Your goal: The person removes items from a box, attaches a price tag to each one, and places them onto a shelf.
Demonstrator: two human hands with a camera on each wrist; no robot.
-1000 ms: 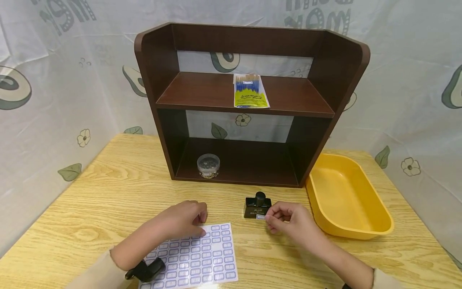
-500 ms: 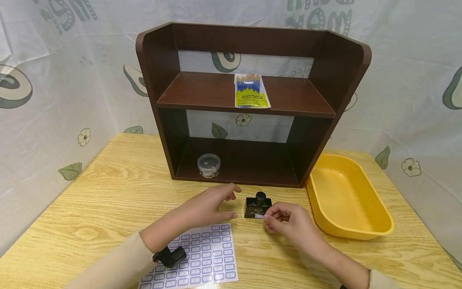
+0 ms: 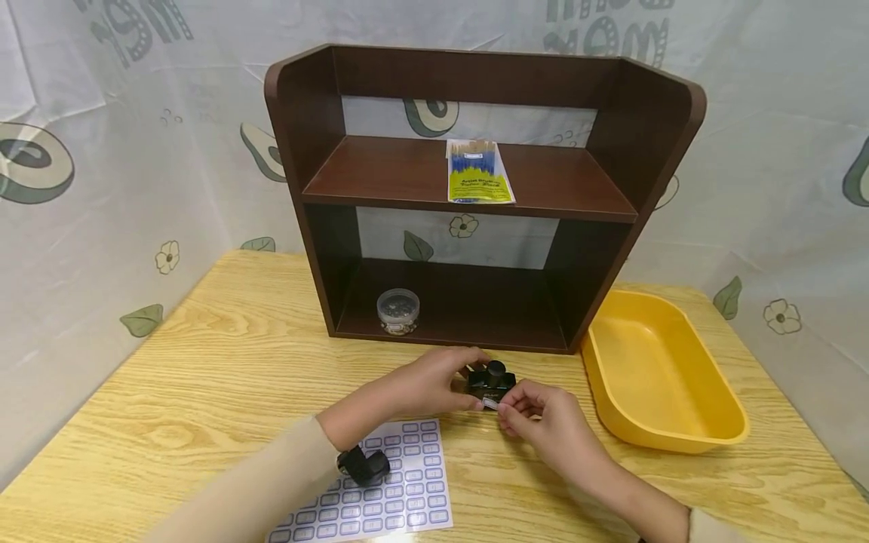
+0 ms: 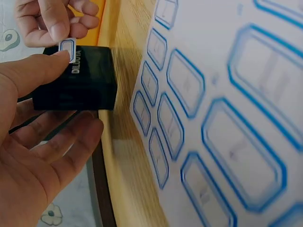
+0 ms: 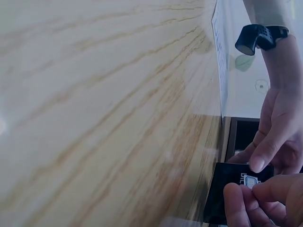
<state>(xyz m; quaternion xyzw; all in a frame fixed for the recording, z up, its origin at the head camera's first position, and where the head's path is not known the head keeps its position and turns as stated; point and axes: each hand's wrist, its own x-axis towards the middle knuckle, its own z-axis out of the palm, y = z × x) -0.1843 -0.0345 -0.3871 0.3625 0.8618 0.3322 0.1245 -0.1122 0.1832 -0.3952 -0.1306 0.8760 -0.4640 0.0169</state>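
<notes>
A dark, boxy bottle (image 3: pixel 493 385) with a round black cap stands upright on the table in front of the shelf. My left hand (image 3: pixel 428 383) holds it from the left, thumb at the front and fingers behind. Between thumb and fingertips, my right hand (image 3: pixel 557 422) pinches a small blue-bordered label (image 4: pixel 67 49) against the bottle's lettered front. The left thumb touches the label's other end in the left wrist view. Below the left forearm lies a white sheet of labels (image 3: pixel 414 483), partly covered by the arm and its black wrist camera (image 3: pixel 366 466).
A dark brown two-tier shelf (image 3: pixel 468 213) stands behind. It bears a packet of paintbrushes (image 3: pixel 479 173) above and a round clear tub (image 3: pixel 398 311) below, both labelled. A yellow tray (image 3: pixel 679 392) sits at the right, against the shelf's side.
My left hand has left the label sheet, moved right and forward, and taken hold of the bottle. My right hand has stayed by the bottle's front with the label.
</notes>
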